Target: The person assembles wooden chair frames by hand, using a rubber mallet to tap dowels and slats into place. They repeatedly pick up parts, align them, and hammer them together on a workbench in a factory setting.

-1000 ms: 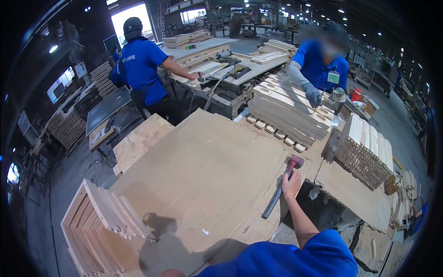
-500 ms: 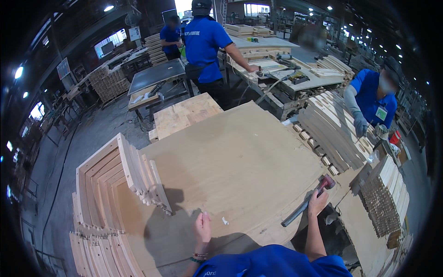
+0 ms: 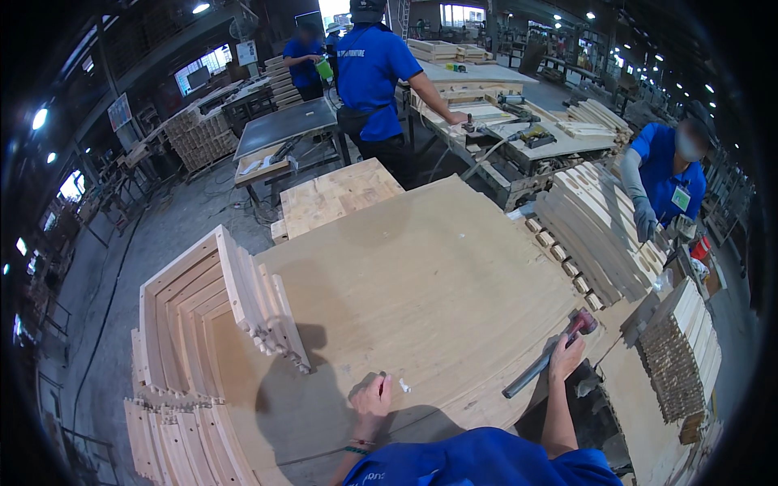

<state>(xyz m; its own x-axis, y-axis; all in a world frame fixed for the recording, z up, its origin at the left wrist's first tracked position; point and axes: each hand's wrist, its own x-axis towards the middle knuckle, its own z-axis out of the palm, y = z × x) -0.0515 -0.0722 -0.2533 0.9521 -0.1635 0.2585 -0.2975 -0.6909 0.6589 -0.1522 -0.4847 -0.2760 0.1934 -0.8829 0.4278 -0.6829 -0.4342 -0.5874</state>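
My right hand (image 3: 566, 359) is wrapped round a mallet (image 3: 581, 322) with a dark red head and a dark grey handle. The mallet is at the right edge of the wide tan board (image 3: 421, 275). Its head points away from me and its handle slants toward the near left. My left hand (image 3: 372, 398) is over the near part of the board, its fingers curled together. Whatever those fingers may hold is too small to make out. A scrap of white material (image 3: 404, 385) lies just right of it.
Stacked wooden frames (image 3: 182, 316) rise at the left, above more slats (image 3: 182, 441). Curved wooden pieces (image 3: 596, 231) and a slat bundle (image 3: 681, 348) are on the right. A gloved co-worker (image 3: 668, 174) stands beyond them; another person (image 3: 374, 89) leans on a far workbench.
My left hand has turned and lowered slightly toward the right, its fingers curling in. The mallet stays in my right hand. The whole view has shifted slightly.
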